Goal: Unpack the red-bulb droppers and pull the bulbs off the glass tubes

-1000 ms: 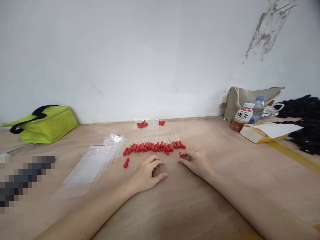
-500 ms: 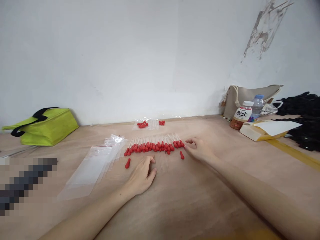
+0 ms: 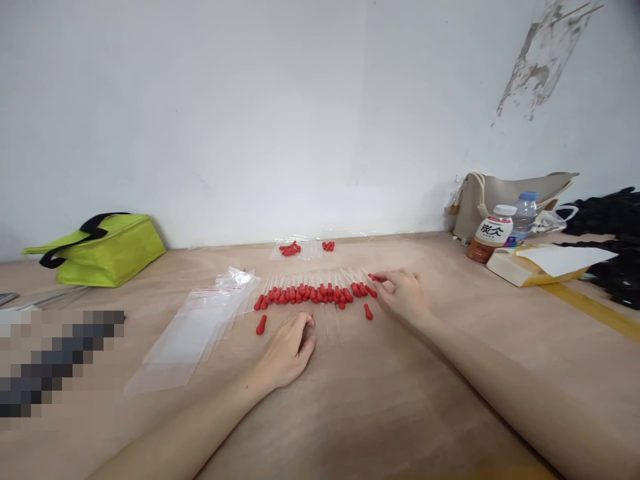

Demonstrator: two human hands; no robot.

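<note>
A row of thin clear droppers with red rubber bulbs [image 3: 304,293] lies across the middle of the table, bulbs toward me. At the row's right end, my right hand [image 3: 406,295] pinches a dropper by its red bulb [image 3: 376,277]; its clear tube is hard to make out. My left hand [image 3: 289,348] rests on the table in front of the row, fingers loosely curled, thumb apart, holding nothing. One loose red bulb [image 3: 261,325] lies left of it, another loose bulb [image 3: 369,312] near my right hand. Two thin clear tubes [image 3: 331,323] lie between the hands.
Clear zip bags [image 3: 180,333] are fanned out at the left. A bag with red bulbs [image 3: 290,249] lies by the wall. Farther out are a lime-green bag [image 3: 113,253], a drink bottle [image 3: 493,233], a water bottle [image 3: 525,217], an open box [image 3: 525,267] and a beige bag [image 3: 473,200].
My right hand has closed on a red bulb at the row's right end and raised it slightly. My left hand has stayed in place. The whole view has shifted a little.
</note>
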